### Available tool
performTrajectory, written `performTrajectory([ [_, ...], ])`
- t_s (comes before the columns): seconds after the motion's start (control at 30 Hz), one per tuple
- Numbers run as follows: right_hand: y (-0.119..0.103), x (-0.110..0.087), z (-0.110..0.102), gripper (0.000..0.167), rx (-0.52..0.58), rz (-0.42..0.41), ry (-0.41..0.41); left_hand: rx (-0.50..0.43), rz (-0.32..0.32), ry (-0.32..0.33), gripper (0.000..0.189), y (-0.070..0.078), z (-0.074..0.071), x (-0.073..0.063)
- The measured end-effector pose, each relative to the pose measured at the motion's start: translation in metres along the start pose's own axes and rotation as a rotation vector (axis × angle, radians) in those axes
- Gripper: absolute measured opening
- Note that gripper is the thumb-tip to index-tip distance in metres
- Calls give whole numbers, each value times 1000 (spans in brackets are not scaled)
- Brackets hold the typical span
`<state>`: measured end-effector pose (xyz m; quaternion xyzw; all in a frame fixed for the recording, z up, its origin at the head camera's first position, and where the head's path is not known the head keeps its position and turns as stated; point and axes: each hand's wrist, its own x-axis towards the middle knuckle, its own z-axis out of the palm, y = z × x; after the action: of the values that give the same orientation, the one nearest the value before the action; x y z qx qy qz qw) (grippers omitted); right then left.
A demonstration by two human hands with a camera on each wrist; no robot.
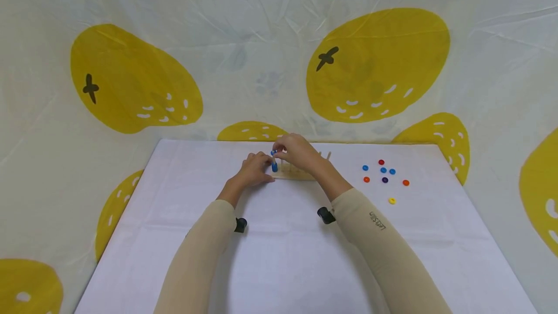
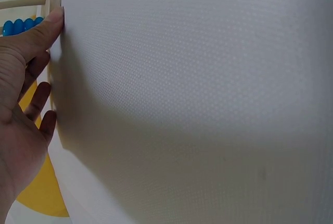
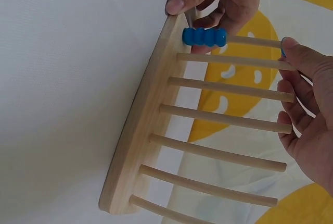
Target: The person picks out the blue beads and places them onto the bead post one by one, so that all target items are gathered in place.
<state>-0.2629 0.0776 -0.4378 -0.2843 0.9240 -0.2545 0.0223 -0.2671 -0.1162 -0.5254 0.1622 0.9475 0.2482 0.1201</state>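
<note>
A wooden peg rack with a row of upright pegs stands near the back of the white table. Stacked blue rings sit at the foot of its leftmost peg. My left hand grips that end of the base, thumb on the front corner, other fingers curled behind. At the top of the same peg, my right hand pinches another blue ring between thumb and fingers. In the right wrist view this ring is mostly hidden by the thumb. The other pegs in view carry no rings.
Loose rings lie on the table to the right of the rack: a red ring, several blue, two orange, a dark purple ring and, closer to me, a yellow ring. A lemon-patterned cloth hangs behind the table.
</note>
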Motion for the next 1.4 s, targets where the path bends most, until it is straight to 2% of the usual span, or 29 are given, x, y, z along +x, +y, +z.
performTrajectory([
  [0.23, -3, -1, -1, 20, -11, 15, -3, 12, -8, 4, 53, 0, 1, 1],
  [0.5, 0, 0, -1, 20, -11, 34, -14, 23, 14, 6, 54, -2, 0, 2],
  [0.8, 1, -9, -13, 28, 23, 19, 10, 20, -17, -6, 62, 1, -1, 2],
  [1.13, 18, -46, -31, 26, 46, 24, 114, 23, -25, 3, 64, -1, 1, 1],
  [1.27, 33, -68, -44, 27, 45, 63, 174, 17, -17, 7, 65, 1, 0, 0],
  [1.4, 56, -93, -57, 27, 35, 60, 266, 21, -15, 2, 65, 3, -1, -1],
])
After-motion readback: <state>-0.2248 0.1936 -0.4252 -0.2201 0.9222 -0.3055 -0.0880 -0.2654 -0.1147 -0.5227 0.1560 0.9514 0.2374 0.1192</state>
